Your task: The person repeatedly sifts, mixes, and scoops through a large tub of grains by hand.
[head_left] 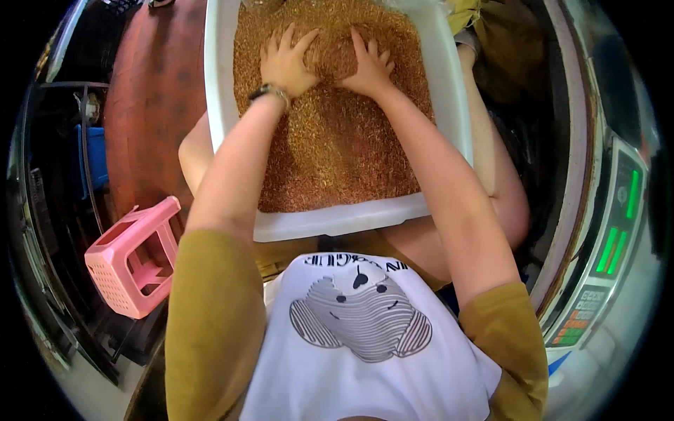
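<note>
White tub [449,98]: one
Brown grain bed [330,154]: one, inside the tub
Left hand [288,68] and right hand [368,70]: two, both inside the tub
Pink stool [118,281]: one, left of the tub
Blue container [96,158]: one, also left of the tub
Keypad panel [588,302]: one, right of the tub
Lit green readouts [633,195]: three, right of the tub

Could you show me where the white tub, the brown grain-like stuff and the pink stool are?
White tub [351,220]: head view, on its near rim.
Brown grain-like stuff [340,165]: head view, on the bare surface between the forearms.
Pink stool [119,278]: head view, on its panel with small holes.
</note>
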`<act>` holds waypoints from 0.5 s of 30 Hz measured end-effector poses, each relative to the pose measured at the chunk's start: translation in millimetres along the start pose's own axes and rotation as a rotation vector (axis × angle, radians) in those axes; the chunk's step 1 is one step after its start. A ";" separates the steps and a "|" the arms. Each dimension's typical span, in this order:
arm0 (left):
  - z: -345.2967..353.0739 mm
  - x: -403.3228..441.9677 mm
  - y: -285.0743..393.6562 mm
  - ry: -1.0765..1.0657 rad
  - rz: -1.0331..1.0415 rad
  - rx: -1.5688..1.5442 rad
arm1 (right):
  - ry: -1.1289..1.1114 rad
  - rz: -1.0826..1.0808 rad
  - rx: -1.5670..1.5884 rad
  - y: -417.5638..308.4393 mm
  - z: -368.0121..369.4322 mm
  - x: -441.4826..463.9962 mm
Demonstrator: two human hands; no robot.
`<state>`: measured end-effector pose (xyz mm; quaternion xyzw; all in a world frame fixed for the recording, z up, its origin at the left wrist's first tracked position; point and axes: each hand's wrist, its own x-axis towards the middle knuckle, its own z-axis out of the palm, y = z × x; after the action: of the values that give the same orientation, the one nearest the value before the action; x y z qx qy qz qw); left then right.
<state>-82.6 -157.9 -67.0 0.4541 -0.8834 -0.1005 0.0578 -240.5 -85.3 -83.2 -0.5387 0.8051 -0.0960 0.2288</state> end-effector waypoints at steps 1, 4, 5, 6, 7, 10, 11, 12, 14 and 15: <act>7.8 6.3 -7.5 0.053 0.034 -0.034 | 0.115 -0.037 -0.046 2.9 5.5 3.8; 21.5 17.2 -13.7 0.105 0.017 -0.046 | 0.253 -0.065 -0.075 5.2 13.6 10.1; 25.5 19.8 -14.2 0.155 -0.006 -0.015 | 0.266 -0.025 -0.065 0.6 13.2 13.6; 30.7 25.5 -19.4 0.121 0.020 -0.022 | 0.259 -0.015 -0.053 2.3 15.9 21.0; 30.9 32.8 -25.7 0.089 0.047 -0.028 | 0.255 -0.008 -0.039 3.3 18.1 31.6; -11.2 36.8 -17.4 0.036 0.111 -0.144 | -0.007 -0.041 0.009 -30.2 -51.0 17.0; -14.5 35.0 -18.4 -0.043 0.122 -0.181 | 0.001 -0.006 -0.055 -15.2 -36.5 35.0; -20.5 35.1 -18.2 -0.117 0.132 -0.219 | -0.152 0.032 -0.122 -11.5 -40.1 39.8; -39.6 23.4 -12.3 -0.247 -0.024 -0.222 | -0.261 0.100 -0.154 -15.2 -46.9 35.8; -33.3 26.4 -17.1 -0.278 -0.063 -0.215 | -0.323 0.093 -0.166 -14.7 -48.1 38.6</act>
<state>-78.1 -193.3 -38.2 0.4547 -0.8523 -0.2578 -0.0201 -263.2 -130.8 -45.4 -0.5266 0.7871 0.0692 0.3138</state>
